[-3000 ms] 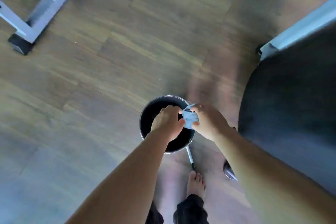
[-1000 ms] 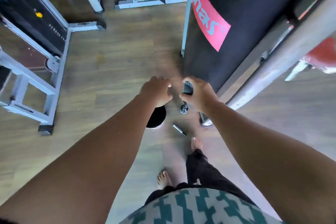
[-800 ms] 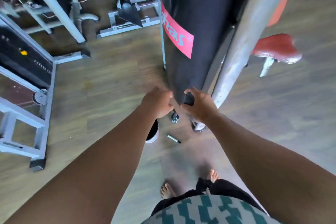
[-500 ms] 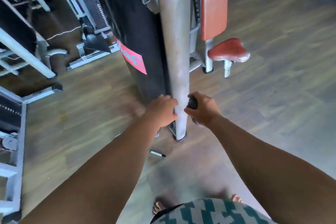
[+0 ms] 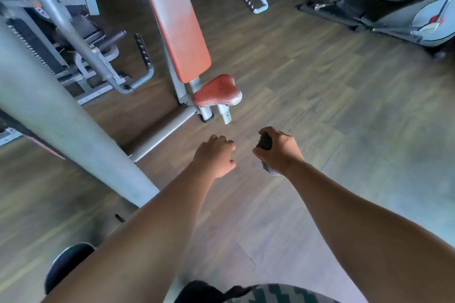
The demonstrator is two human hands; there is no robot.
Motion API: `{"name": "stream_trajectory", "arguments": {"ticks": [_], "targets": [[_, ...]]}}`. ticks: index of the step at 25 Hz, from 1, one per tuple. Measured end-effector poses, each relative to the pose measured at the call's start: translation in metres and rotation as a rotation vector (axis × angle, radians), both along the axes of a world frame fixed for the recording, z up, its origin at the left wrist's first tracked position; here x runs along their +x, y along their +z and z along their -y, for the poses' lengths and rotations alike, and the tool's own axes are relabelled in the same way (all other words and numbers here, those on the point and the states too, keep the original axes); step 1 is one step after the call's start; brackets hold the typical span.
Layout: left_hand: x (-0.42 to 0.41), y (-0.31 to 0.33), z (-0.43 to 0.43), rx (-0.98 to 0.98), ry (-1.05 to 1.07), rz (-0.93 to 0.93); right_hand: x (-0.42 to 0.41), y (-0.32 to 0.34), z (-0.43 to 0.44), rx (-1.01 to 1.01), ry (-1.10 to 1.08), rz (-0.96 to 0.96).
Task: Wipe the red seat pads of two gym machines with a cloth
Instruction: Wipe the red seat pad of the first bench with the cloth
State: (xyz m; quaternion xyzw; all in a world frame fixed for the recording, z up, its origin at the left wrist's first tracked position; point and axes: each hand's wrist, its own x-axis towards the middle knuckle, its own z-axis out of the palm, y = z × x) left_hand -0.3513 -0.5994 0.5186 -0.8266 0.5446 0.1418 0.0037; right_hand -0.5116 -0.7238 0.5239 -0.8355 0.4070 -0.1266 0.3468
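Note:
A red seat pad [image 5: 216, 91] sits on a grey gym machine ahead of me, below its long red back pad [image 5: 174, 17]. My right hand [image 5: 278, 150] is closed around a wadded dark cloth [image 5: 265, 141], a grey end of which hangs below the fist. My left hand [image 5: 215, 155] hovers beside it with fingers loosely curled and nothing in it. Both hands are held in the air short of the seat, not touching it.
A thick grey machine post [image 5: 61, 125] slants across the left. The black bowl [image 5: 66, 263] stands on the wooden floor at the lower left. Weight-stack frames [image 5: 73, 39] fill the upper left, and a treadmill [image 5: 398, 0] lies at the upper right. Bare wooden floor stretches to the right.
I rose from the bowl, where both hands wrung the cloth, and turned right past a black punching bag and the post. The red seat has come into view ahead, and my hands have drawn apart.

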Motion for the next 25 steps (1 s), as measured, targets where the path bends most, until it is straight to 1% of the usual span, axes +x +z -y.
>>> {"name": "stream_trajectory", "arguments": {"ticks": [5,12,15,20,25], "targets": [[0.014,-0.010,0.098,0.020,-0.081,0.015,-0.004,-0.002,0.083,0.034,-0.093,0.009],[0.066,-0.010,0.235,0.017,-0.228,0.023,0.036,0.008,0.199,0.047,-0.269,0.054],[0.084,-0.008,0.288,0.018,-0.247,0.026,0.053,0.009,0.249,0.067,-0.309,0.069],[0.112,-0.026,0.373,0.061,-0.177,0.030,0.082,-0.003,0.348,0.093,-0.285,0.075],[0.133,-0.032,0.450,0.048,0.000,-0.009,0.127,-0.014,0.451,0.124,-0.104,0.015]]}}
